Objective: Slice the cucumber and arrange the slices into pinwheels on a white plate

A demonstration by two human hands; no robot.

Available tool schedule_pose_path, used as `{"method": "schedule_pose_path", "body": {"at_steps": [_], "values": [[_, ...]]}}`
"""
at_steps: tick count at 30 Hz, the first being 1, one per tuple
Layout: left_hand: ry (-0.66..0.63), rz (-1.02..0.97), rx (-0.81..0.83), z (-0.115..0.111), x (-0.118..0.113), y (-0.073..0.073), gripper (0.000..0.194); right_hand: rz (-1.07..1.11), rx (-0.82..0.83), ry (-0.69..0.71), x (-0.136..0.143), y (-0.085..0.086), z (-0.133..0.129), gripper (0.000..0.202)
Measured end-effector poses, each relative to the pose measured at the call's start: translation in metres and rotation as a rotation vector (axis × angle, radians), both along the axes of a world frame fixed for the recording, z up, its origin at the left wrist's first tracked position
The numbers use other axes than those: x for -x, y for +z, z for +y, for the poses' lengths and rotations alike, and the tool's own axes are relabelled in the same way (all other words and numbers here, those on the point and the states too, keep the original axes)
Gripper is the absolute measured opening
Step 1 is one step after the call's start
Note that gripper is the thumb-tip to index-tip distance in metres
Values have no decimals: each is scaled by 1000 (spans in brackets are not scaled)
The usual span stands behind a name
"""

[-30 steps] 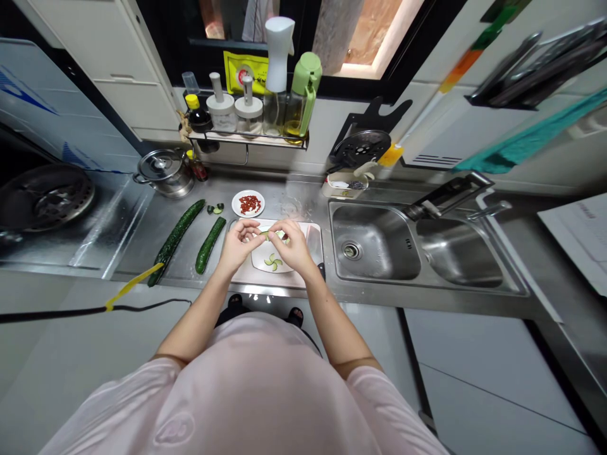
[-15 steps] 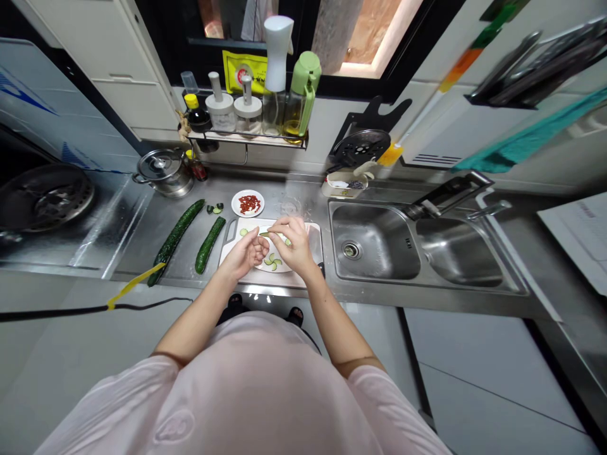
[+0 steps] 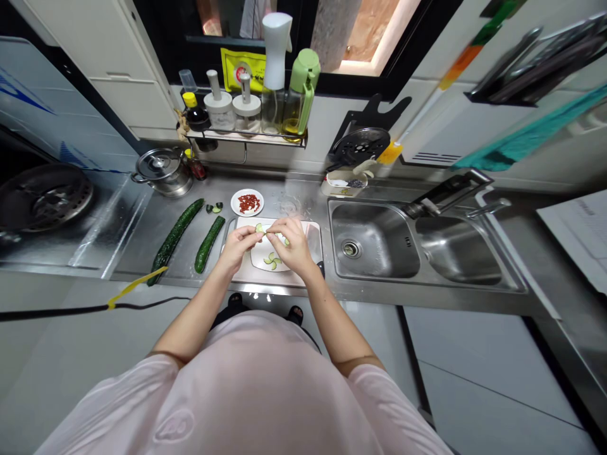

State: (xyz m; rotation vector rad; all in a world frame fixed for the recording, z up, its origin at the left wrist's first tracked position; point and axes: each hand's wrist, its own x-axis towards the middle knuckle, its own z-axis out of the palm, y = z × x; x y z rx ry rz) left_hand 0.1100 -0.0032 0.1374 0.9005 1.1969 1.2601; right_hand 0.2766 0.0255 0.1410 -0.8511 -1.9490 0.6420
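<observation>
Over a white plate [image 3: 258,262] on the cutting board [image 3: 244,277], my two hands meet at the fingertips. My left hand [image 3: 239,246] pinches a cucumber slice [image 3: 264,232] from the left. From the other side, the thumb and fingers of my right hand [image 3: 291,243] are closed on the same small slice, mostly hidden by the fingers. Several cucumber slices [image 3: 272,260] lie fanned out on the plate below. Another pale slice [image 3: 258,227] shows just behind my left fingertips.
Left of the board lie a shorter cucumber [image 3: 208,245] and a longer cucumber [image 3: 177,234], with small cucumber ends [image 3: 217,208] behind. A small plate [image 3: 234,203] holds chopped red pieces. The sink [image 3: 374,243] is on the right, a lidded pot [image 3: 164,174] at back left.
My left hand has turned over from a half-curled, palm-up pose, and its fingers have closed on the slice. My right hand has stayed nearly in place, still pinching.
</observation>
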Motion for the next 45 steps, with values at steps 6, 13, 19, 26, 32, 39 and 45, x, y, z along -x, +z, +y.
{"method": "schedule_pose_path", "body": {"at_steps": [6, 13, 19, 26, 32, 39, 45], "values": [[31, 89, -80, 1, 3, 2, 29, -15, 19, 12, 1, -1, -2, 11], [-8, 195, -128, 1, 6, 5, 28, -2, 38, 8, 3, -2, -3, 12], [-75, 320, -158, 5, 13, 9, 25, 6, 89, 4, 6, -4, -3, 13], [-131, 409, -233, 9, 14, 11, 22, 38, 151, 6, 8, -10, 0, 15], [-180, 522, -297, 12, 17, 3, 25, 65, 241, -9, 9, -17, 2, 13], [-295, 468, -244, 28, 31, -28, 25, 37, 334, -28, 12, -38, 14, 13], [-229, 378, -130, 46, 35, -76, 33, -96, 425, -59, 19, -75, 30, 15]]}}
